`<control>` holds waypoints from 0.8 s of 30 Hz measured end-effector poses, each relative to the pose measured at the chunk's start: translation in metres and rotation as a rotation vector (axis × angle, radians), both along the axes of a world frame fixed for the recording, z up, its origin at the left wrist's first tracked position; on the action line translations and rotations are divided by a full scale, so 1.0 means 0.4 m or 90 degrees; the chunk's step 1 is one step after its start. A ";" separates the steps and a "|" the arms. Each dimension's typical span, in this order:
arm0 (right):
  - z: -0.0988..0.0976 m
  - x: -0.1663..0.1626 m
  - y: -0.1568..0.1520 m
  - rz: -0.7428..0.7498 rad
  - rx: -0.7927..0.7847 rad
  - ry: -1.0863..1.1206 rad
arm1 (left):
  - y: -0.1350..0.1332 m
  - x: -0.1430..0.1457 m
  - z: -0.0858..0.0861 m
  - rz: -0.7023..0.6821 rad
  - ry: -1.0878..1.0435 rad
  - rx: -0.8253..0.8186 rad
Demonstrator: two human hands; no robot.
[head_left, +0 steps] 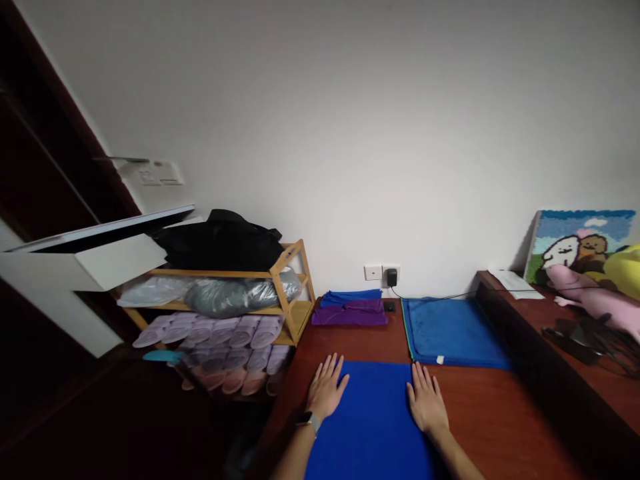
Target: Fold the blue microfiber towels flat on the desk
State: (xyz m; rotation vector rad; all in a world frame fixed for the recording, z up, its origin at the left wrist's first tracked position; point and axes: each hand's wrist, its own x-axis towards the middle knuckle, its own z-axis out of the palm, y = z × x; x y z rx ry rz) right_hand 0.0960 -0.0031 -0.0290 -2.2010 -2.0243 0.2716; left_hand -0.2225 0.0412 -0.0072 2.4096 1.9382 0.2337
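Observation:
A smooth blue cloth (373, 420) lies flat on the reddish-brown wooden table (500, 417), running off the bottom of the view. My left hand (326, 388) rests at its upper left edge, palm down with fingers stretched out; a watch sits on that wrist. At the opposite edge, my right hand (427, 400) lies flat, its fingers pointing away from me. Neither hand grips anything. Beyond the cloth are a folded purple cloth (350, 313) with blue fabric on it and, to the right, a folded blue towel (453, 332) with a small white tag.
A wooden rack (290, 293) at the left holds slippers (247, 330), plastic-wrapped items and a black bag (223, 243). A black plug (391, 277) trails a cable along the wall. On the raised surface at right lie a pink plush toy (595, 300) and a picture (583, 243).

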 end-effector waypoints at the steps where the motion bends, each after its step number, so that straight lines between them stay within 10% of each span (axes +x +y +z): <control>1: -0.001 0.000 0.001 0.000 -0.001 -0.001 | 0.003 -0.019 -0.007 0.006 0.004 0.007; 10: 0.017 0.000 -0.019 0.002 -0.007 0.003 | -0.012 0.000 0.024 0.007 0.008 0.055; 19: -0.015 0.005 -0.058 0.057 0.007 -0.015 | -0.153 0.454 -0.012 -0.231 -0.134 0.037; 24: -0.016 0.008 -0.059 0.070 0.006 -0.029 | -0.168 0.458 -0.028 -0.238 -0.149 0.005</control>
